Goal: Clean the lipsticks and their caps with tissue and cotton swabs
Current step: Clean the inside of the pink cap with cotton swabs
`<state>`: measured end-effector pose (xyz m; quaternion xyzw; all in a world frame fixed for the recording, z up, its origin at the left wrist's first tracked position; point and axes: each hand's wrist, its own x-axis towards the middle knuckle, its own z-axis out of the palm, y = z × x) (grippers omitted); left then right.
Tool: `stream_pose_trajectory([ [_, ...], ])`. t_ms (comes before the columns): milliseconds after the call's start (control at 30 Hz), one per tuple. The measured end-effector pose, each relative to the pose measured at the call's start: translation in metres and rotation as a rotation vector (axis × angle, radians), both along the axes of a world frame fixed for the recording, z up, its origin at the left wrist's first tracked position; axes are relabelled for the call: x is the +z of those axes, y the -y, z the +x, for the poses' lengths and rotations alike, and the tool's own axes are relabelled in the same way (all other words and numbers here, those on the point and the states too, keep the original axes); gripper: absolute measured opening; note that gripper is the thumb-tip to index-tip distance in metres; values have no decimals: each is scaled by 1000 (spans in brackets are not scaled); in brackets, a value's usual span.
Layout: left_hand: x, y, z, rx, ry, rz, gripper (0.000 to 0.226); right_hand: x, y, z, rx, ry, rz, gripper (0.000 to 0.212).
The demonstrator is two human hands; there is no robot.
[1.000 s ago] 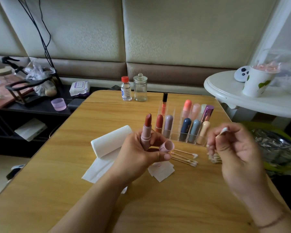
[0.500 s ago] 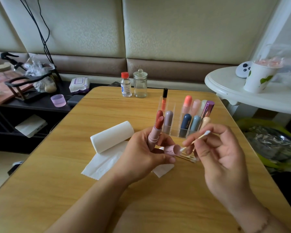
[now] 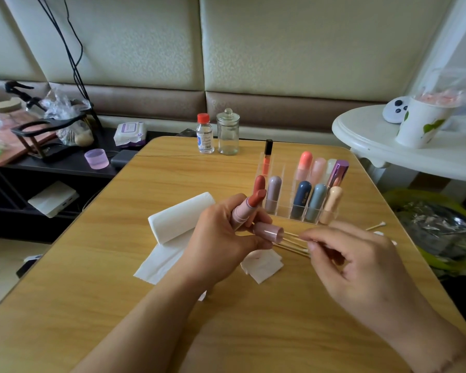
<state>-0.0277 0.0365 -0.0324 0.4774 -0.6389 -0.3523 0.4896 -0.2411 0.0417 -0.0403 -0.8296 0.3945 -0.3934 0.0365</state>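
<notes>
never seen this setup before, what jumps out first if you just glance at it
At the centre of the wooden table, the left hand holds an open pink lipstick and its cap, while the right hand pinches a cotton swab aimed at the cap's mouth. Behind them stands a clear organizer of pastel lipsticks, with a tissue roll to the left.

- There is one view only, from a camera on the person's head.
- It looks forward and down, close over the tabletop (image 3: 97,278).
- The padded wall (image 3: 280,49) stands behind, farther away.
</notes>
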Motion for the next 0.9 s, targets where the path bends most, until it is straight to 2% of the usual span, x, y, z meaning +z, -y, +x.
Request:
stream_pose_trajectory([
  [100,0,0,1,26,24,-17,27,2,-2,1,19,-22,28,18],
  [267,-1,0,1,35,35,-16,28,4,-5,3,91,75,124,14],
  [433,-1,2,2,49,60,-22,30,4,-1,1,-14,27,18,15],
  [567,0,1,3,44,57,-21,30,2,-5,6,34,-10,25,13],
  [733,0,-2,1,5,52,34,29,3,-7,7,120,117,85,21],
  [900,1,-3,-3,-35,97,61,27,4,-9,9,-34,100,-54,14],
])
